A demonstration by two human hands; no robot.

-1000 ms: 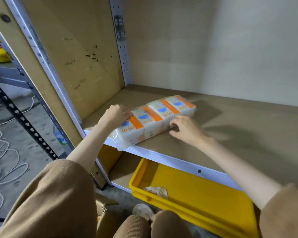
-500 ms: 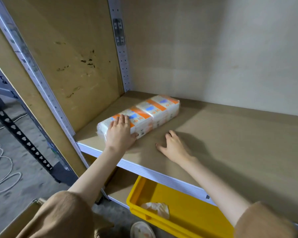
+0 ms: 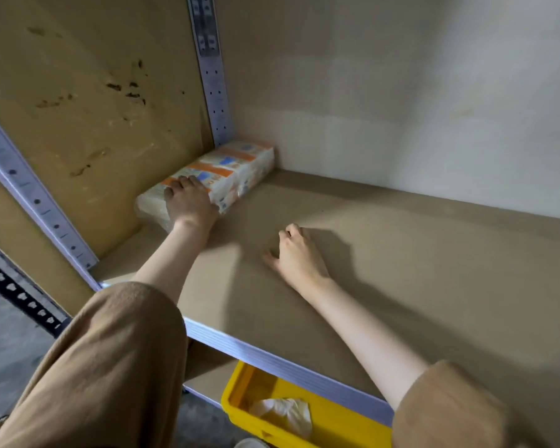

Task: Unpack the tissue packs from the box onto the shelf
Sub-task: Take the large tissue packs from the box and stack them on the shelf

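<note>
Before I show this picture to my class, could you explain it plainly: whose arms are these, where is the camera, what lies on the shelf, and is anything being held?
There is no machine here: a person wears a camera on the head, looking forward and down at their own arms. The left hand lies flat on a wrapped tissue pack that sits in the back left corner of the shelf. It presses on the pack rather than gripping it. The right hand rests on the bare board, holding nothing. On the level below the shelf sits a yellow bin with a crumpled white thing inside.
</note>
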